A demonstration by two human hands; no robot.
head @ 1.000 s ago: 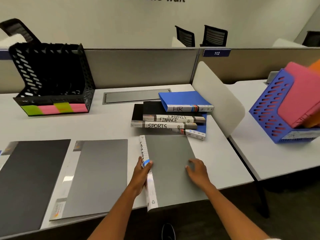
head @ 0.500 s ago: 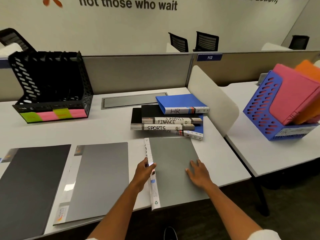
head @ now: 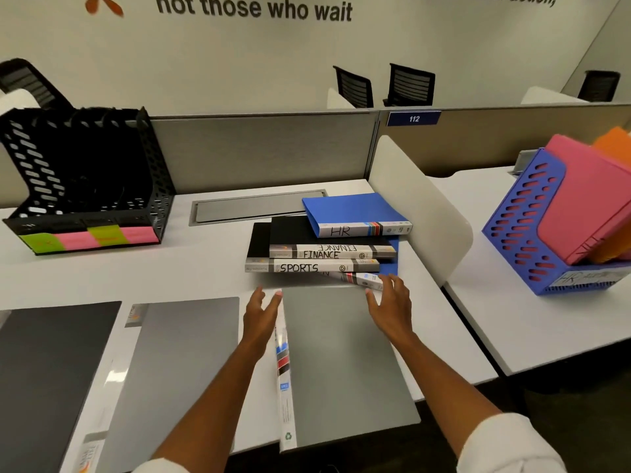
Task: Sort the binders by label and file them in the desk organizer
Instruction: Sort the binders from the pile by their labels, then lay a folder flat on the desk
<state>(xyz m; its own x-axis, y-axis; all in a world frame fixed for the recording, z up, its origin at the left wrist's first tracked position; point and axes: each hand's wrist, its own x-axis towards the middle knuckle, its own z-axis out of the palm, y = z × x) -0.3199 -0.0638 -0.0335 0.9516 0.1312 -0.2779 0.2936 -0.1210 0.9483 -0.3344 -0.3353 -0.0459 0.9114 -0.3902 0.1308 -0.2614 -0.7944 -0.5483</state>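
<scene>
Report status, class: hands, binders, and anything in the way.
Left hand and right hand open, reaching over grey binder toward stack. SPORTS binder near the top, ungripped. Black desk organizer far left, nothing blocking it.

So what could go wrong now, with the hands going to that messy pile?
1. The stack is uneven: the blue HR binder sits askew on top and might slide off if the right hand bumps the pile.
2. The grey binder in front hangs over the desk edge, so a sleeve or arm could knock it down.
3. Its far end sits close to the pile's lowest binder, so lifting one might drag the other.
</scene>
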